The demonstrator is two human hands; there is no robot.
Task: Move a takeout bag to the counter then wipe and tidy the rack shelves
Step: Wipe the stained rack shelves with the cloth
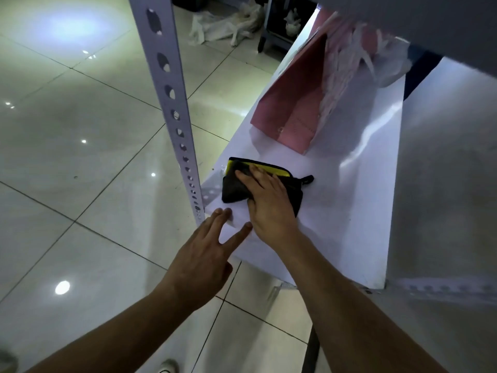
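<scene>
A folded black cloth with a yellow edge (236, 188) lies on the white rack shelf (349, 211) near its front left corner. My right hand (269, 203) presses flat on top of the cloth, fingers spread over it. My left hand (207, 254) hovers at the shelf's front edge with fingers apart, holding nothing; two fingertips touch the edge. Further back on the same shelf stands a pink paper bag (293, 103), and a white plastic bag (376, 57) leans against it. An upper shelf hides the tops of both bags.
A white perforated upright post (172, 103) of the rack stands just left of the shelf corner. Glossy tiled floor (80, 157) spreads to the left. A crumpled white plastic bag (226, 25) lies on the floor at the back, beside a wheeled cart (271, 36).
</scene>
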